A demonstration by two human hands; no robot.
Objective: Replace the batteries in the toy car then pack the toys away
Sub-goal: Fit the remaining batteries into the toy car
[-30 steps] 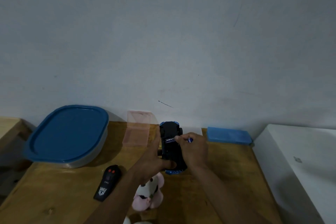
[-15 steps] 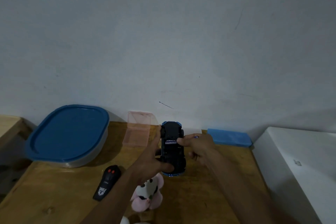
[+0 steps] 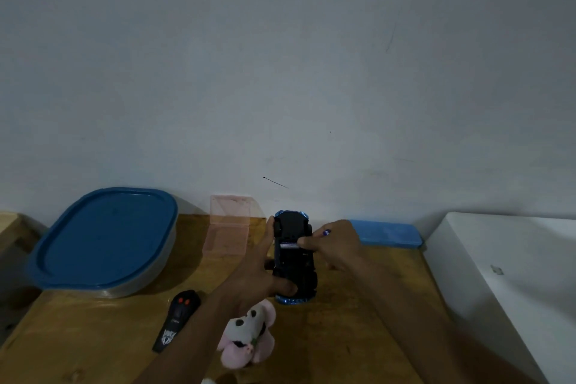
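Note:
The blue toy car [image 3: 294, 262] lies upside down, its black underside facing me, held above the wooden table [image 3: 343, 321]. My left hand [image 3: 261, 271] grips the car along its left side and near end. My right hand [image 3: 330, 243] pinches a battery [image 3: 291, 246] lying across the car's open compartment. A second battery tip [image 3: 326, 232], blue and white, sticks out above the right hand's fingers. A black remote control [image 3: 179, 323] with red buttons lies left of my left forearm. A pink and white plush toy [image 3: 249, 337] sits below the car.
A large container with a blue lid [image 3: 103, 240] stands at the back left. An open clear pink case [image 3: 229, 226] leans at the wall beside the car. A flat blue box [image 3: 386, 233] lies at the back right. A white surface [image 3: 511, 274] borders the table's right edge.
My right hand has shifted off the car's right side toward the right, keeping its fingertips on the battery in the compartment. The car has tilted slightly; the view has drifted.

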